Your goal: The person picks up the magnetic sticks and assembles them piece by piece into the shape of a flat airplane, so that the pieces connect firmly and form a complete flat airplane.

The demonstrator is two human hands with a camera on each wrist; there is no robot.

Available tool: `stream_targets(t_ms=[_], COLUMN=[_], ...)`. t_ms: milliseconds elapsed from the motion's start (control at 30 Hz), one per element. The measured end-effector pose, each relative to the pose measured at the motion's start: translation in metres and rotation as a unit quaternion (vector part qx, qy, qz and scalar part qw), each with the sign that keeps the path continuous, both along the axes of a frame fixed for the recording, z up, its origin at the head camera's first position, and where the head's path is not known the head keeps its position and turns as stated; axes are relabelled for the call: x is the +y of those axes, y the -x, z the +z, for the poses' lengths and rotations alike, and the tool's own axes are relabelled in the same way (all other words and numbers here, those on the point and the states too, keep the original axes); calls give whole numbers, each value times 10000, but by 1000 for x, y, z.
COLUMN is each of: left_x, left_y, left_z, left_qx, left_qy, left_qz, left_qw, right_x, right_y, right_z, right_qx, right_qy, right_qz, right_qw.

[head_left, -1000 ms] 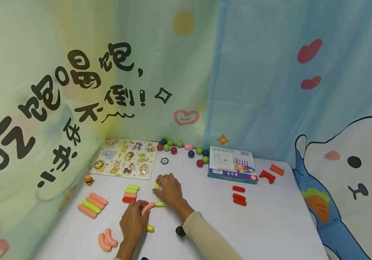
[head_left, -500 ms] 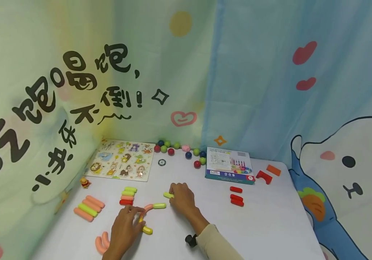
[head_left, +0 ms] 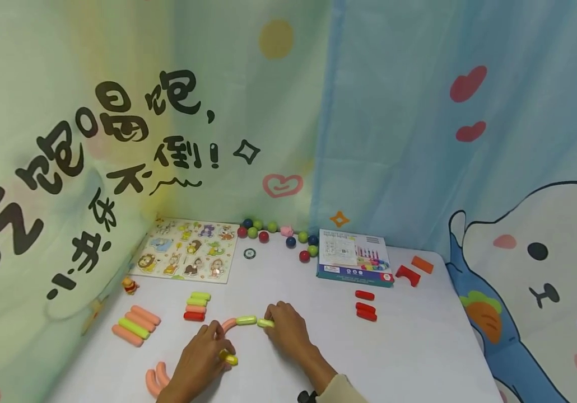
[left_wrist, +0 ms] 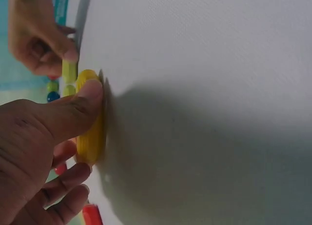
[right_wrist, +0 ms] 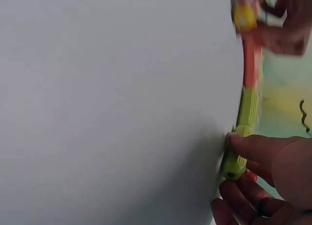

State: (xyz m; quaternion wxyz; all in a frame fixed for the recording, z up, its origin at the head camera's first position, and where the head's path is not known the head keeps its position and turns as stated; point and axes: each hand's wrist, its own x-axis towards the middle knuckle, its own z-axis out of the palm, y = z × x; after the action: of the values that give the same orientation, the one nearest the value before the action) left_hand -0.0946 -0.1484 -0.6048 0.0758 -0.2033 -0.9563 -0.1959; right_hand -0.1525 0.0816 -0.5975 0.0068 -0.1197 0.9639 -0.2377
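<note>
The left hand [head_left: 201,358], angled inward, has thumb and fingers clamped on a yellow piece [left_wrist: 90,130], near a curved pink piece [head_left: 228,324]; a green bar [head_left: 246,321] on the table [head_left: 419,341] meets its right end; just beyond, the right hand [head_left: 290,331], also angled inward, pinches a second green bar [head_left: 265,323]; farther right, a box [head_left: 336,254], contents hidden

Head view's bright and even, tiny glare spot [head_left: 217,270] on the animal board [head_left: 182,251] near the far left corner of the tabletop [head_left: 419,341]. Wrist cams run dimmer, big soft shadows [left_wrist: 165,147], and the left hand [right_wrist: 292,32] is blurry in the right one.
</note>
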Motion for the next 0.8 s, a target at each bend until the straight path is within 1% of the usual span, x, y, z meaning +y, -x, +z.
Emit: stream_targets(t_ms=[67,167,233,300,400,500,700,800], left_x=[1,3,5,7,7,7,7,7], left_y=[-1,-1,-1,-1,-2,-3,-1,0], left_z=[-2,-3,-4,-5,-6,-6,-7,-6], left_qx=[60,104,68,-2,-111,-207,-210,-320], left_qy=[-43,-116,-167,-198,-205,-159,-180,-202], left_qz=[-26,27,65,81,77,89,37,27], left_qw=[10000,9999,9998,9998,9997,9996,9996,9993], right_x=[3,3,0,-4,-10,-11,-11,-10], right_y=[-14,-31,-39,-44,-46,-47,-46,-46], right_z=[0,0,1,0,-2,-3,-4,-4], right_qx=[-60,-348,-614,-766,-924,-920,-753,-749], right_qy=[126,361,590,733,879,906,843,832], right_qz=[141,456,667,795,897,969,1073,1139], right_qw=[9998,9977,9941,9912,9878,9869,9878,9872])
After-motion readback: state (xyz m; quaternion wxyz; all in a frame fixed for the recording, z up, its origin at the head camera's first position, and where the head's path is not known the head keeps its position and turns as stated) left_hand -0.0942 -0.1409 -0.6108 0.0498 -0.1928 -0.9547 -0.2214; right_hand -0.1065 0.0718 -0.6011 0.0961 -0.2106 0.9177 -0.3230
